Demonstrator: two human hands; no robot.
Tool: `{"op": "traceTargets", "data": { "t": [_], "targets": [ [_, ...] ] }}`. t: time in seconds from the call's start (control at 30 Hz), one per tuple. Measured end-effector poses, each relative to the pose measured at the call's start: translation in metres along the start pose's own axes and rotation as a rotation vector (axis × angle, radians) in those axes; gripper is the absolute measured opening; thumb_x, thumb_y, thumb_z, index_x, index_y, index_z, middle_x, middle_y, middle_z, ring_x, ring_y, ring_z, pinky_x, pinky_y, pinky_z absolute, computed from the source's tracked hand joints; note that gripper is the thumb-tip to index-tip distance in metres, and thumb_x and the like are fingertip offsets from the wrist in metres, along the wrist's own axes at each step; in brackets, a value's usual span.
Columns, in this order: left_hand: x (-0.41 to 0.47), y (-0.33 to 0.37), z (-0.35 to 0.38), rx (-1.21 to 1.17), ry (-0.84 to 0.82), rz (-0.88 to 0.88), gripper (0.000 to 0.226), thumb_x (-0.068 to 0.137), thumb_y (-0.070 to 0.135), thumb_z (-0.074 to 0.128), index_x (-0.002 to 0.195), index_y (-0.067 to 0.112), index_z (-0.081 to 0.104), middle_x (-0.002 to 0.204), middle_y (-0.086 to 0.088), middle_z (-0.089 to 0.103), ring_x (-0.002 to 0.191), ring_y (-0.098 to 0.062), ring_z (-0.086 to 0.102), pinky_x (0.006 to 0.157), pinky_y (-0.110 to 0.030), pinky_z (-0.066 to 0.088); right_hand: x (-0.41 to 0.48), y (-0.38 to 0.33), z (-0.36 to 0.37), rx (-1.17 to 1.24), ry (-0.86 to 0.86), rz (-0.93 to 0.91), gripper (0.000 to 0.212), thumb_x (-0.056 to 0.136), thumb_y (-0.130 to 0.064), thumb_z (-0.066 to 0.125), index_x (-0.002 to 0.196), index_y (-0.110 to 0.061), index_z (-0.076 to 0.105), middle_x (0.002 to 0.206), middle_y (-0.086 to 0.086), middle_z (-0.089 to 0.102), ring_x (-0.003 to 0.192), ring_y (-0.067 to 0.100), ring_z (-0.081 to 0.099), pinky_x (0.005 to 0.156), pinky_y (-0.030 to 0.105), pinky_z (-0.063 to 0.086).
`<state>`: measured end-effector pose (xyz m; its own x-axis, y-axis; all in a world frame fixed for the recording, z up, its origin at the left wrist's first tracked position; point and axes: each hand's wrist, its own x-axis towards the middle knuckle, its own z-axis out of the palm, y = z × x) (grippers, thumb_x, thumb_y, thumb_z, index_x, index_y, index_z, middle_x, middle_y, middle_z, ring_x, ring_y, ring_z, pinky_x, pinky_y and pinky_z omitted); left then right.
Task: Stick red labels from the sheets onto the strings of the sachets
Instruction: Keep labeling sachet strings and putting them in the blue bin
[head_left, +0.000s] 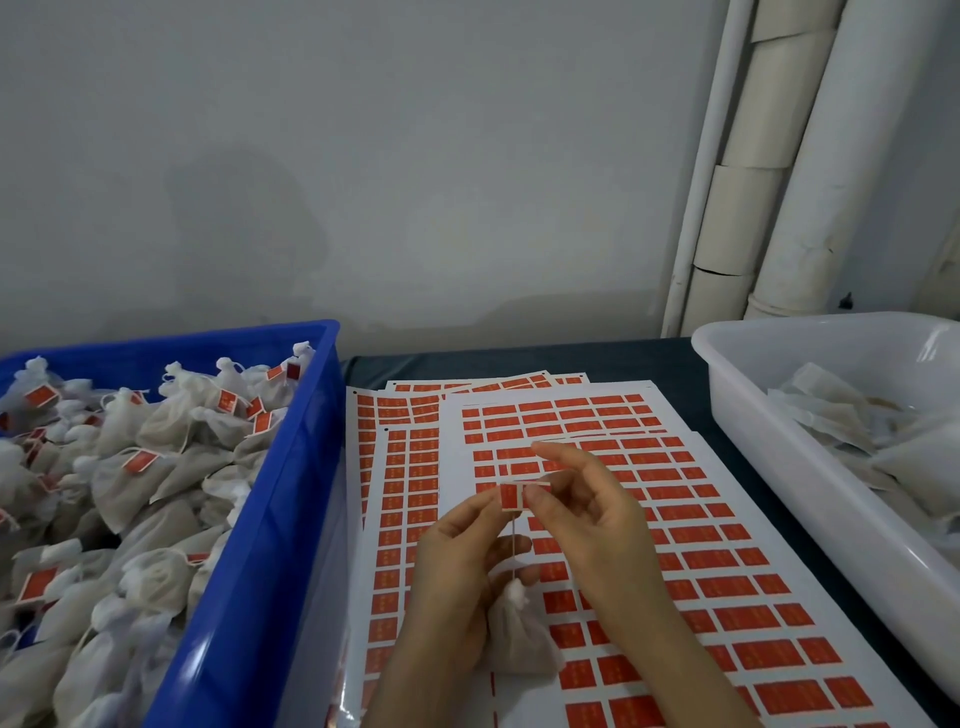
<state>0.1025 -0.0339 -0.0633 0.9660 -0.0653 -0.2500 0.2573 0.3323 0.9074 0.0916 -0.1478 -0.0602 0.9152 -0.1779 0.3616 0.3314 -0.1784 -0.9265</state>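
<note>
Closest in, a small sachet (519, 642) of pale, gauzy mesh rests against the heel of the left hand (457, 545), its neck bunched into a white knot. One thin string (514, 545) runs straight up from that knot to a single red label (510, 497), a small rectangle with a white strip showing along its right side.

Both hands hold this label above the sheets. The left hand pinches its left edge between thumb and forefinger, and its lower fingers curl in around the string. The right hand (587, 499) grips the right edge with the thumb tip in front and a finger behind; its forefinger stands raised above the label and the remaining fingers are loosely bent.

Under the hands, at least four white glossy sheets (779, 571) overlap on the dark worktop (675, 358), each printed with rows of red rectangular labels. A few gaps show in the rows on the top sheet near the hands.

On the left stands one blue plastic crate (270, 519), heaped with finished sachets (156, 467); about a dozen red tags show among the crumpled white mesh. On the right stands one white, smooth-walled plastic tub (779, 441) holding flatter sachets (857, 431) with no red on them.

Behind, a grey matt wall (363, 156) and three white pipes (810, 156) in the corner, the middle one wrapped in sections.
</note>
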Motion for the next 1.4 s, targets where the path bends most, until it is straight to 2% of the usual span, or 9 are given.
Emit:
{"op": "traceTargets", "data": {
  "t": [0.4,0.53,0.63,0.77,0.87,1.0,1.1,1.27,1.4],
  "targets": [
    [-0.001,0.000,-0.001,0.025,-0.029,0.020,0.017,0.086,0.021,0.061,0.083,0.023,0.077,0.088,-0.003,0.074,0.067,-0.019,0.071,0.055,-0.028,0.054,0.000,0.003,0.000,-0.022,0.008,0.001,0.027,0.081,-0.026,0.067,0.097,-0.043,0.055,0.088,-0.033,0.061,0.089,-0.011,0.058,0.064,0.001,0.044],
    [-0.002,0.001,-0.002,0.031,-0.070,0.032,0.018,0.078,0.030,0.063,0.086,0.022,0.077,0.092,-0.002,0.074,0.071,-0.021,0.072,0.057,-0.030,0.055,0.001,0.002,0.001,-0.019,0.021,0.007,0.026,0.073,-0.040,0.064,0.097,-0.044,0.056,0.083,-0.024,0.065,0.088,-0.009,0.060,0.065,0.003,0.045],
    [-0.003,0.001,-0.001,0.043,-0.091,0.054,0.023,0.071,0.035,0.062,0.084,0.024,0.078,0.092,0.000,0.075,0.074,-0.022,0.072,0.058,-0.031,0.057,0.001,0.001,0.002,-0.017,0.029,0.007,0.030,0.068,-0.046,0.061,0.097,-0.044,0.056,0.088,-0.022,0.064,0.088,-0.009,0.059,0.065,0.003,0.045],
    [-0.004,0.001,-0.001,0.053,-0.102,0.066,0.020,0.083,0.027,0.058,0.084,0.023,0.078,0.089,-0.005,0.074,0.070,-0.023,0.071,0.056,-0.031,0.057,0.001,0.004,0.002,-0.024,0.039,0.022,0.022,0.074,-0.041,0.064,0.094,-0.046,0.056,0.082,-0.025,0.064,0.087,-0.009,0.059,0.064,0.004,0.046],
    [-0.003,0.000,-0.002,0.065,-0.077,0.070,0.024,0.089,0.025,0.054,0.085,0.021,0.077,0.085,-0.010,0.074,0.065,-0.022,0.070,0.054,-0.030,0.056,0.001,0.007,0.001,-0.060,0.034,0.018,0.019,0.081,-0.032,0.064,0.090,-0.047,0.057,0.083,-0.034,0.061,0.088,-0.014,0.056,0.063,0.001,0.044],
    [-0.002,-0.002,0.001,0.185,-0.018,0.135,0.034,0.071,0.051,0.055,0.083,0.027,0.076,0.079,0.000,0.073,0.070,-0.017,0.070,0.059,-0.026,0.055,0.002,0.009,0.000,-0.090,0.047,0.045,0.015,0.082,-0.034,0.063,0.086,-0.047,0.058,0.081,-0.038,0.058,0.087,-0.021,0.053,0.061,-0.002,0.041],
    [-0.004,-0.003,0.002,0.267,-0.007,0.195,0.038,0.062,0.049,0.064,0.090,0.026,0.075,0.079,0.006,0.073,0.071,-0.009,0.069,0.056,-0.017,0.053,0.003,0.010,-0.001,-0.092,0.053,0.071,0.015,0.083,-0.032,0.063,0.082,-0.047,0.058,0.081,-0.036,0.058,0.083,-0.020,0.055,0.058,-0.001,0.041],
    [-0.003,-0.006,0.002,0.299,0.019,0.231,0.010,0.077,0.030,0.068,0.082,0.026,0.076,0.069,0.004,0.071,0.061,-0.010,0.066,0.049,-0.018,0.049,0.003,0.010,-0.002,-0.081,0.029,0.093,0.017,0.085,-0.029,0.062,0.079,-0.044,0.059,0.078,-0.029,0.062,0.083,-0.016,0.057,0.059,0.000,0.042],
    [0.000,-0.008,0.001,0.304,0.054,0.249,0.008,0.081,0.026,0.067,0.080,0.027,0.074,0.067,0.007,0.070,0.060,-0.008,0.065,0.048,-0.016,0.049,0.003,0.011,-0.001,-0.087,0.005,0.072,0.017,0.085,-0.026,0.062,0.079,-0.041,0.059,0.079,-0.036,0.062,0.085,-0.016,0.056,0.061,0.000,0.043]
  ]
}}
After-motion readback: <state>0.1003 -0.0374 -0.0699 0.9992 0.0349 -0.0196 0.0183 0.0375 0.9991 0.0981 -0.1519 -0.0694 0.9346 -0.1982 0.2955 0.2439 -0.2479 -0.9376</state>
